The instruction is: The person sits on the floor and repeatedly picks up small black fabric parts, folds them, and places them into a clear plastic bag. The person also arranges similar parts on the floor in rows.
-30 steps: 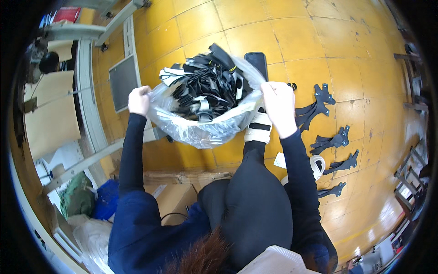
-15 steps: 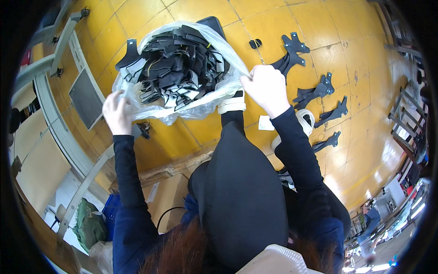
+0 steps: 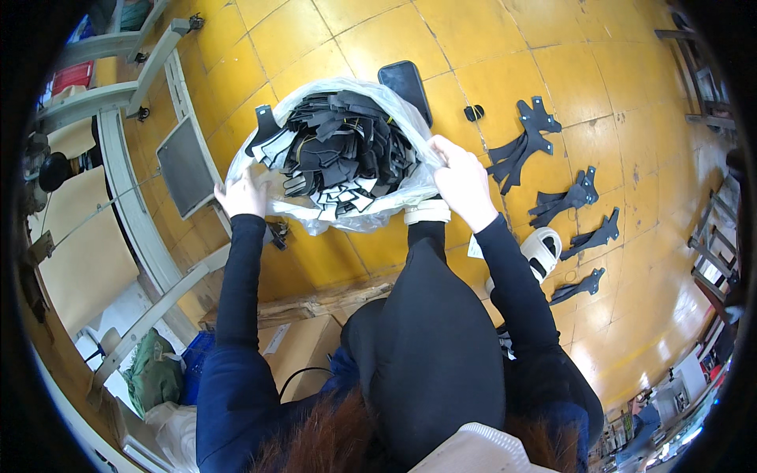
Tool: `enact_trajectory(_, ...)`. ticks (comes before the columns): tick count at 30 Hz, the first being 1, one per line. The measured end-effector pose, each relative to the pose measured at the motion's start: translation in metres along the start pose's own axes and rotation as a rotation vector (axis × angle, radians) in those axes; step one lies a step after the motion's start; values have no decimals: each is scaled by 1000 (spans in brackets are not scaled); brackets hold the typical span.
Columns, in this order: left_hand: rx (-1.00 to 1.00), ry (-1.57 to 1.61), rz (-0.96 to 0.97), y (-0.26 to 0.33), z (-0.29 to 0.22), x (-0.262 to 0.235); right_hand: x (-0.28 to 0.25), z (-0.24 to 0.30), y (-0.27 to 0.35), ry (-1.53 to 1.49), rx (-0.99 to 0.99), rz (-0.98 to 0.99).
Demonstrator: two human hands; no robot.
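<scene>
A translucent white plastic bag (image 3: 359, 223) stands wide open on the floor in front of me. It is filled with a heap of flat black fabric pieces (image 3: 335, 150), some showing white undersides. One dark piece (image 3: 266, 130) with a small pale tag pokes over the bag's left rim. My left hand (image 3: 243, 193) is closed on the rim at the near left, with its fingertips partly hidden. On the right side, my right hand (image 3: 464, 181) grips the rim in a fist beside my shoe (image 3: 428, 211).
Several bundles of black pieces (image 3: 536, 130) lie in a column on the yellow tiled floor at right, near a white sandal (image 3: 541, 254). A dark tray (image 3: 406, 91) lies behind the bag. Metal frame legs (image 3: 130, 189) stand at left, wooden racks (image 3: 714, 236) at right.
My view has shifted, so the floor and bag appear lower and farther right. Both hands have come slightly closer together, still on the bag's rim.
</scene>
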State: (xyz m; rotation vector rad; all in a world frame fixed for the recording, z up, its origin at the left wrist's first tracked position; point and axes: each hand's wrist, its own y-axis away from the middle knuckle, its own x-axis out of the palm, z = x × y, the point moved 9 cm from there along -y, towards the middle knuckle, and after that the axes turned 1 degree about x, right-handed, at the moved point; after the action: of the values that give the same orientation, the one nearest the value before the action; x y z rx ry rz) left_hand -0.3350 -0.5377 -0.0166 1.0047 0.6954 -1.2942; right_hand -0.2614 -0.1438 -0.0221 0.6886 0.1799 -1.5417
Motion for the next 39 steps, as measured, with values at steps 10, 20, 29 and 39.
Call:
enact_trajectory(10,-176,21,-455,-23,28,-97,14,8,-15,-940,247,187)
enact_trajectory(20,-58,578,-825,7,77,-178,0,30,53,-793,13,375)
enact_trajectory(29,-5,830,-669,10,58,-141,-4,-234,183,410,466,-141)
enact_trajectory(39,366,948,-601,39,-64,-220,34,-228,194,657,337,-126)
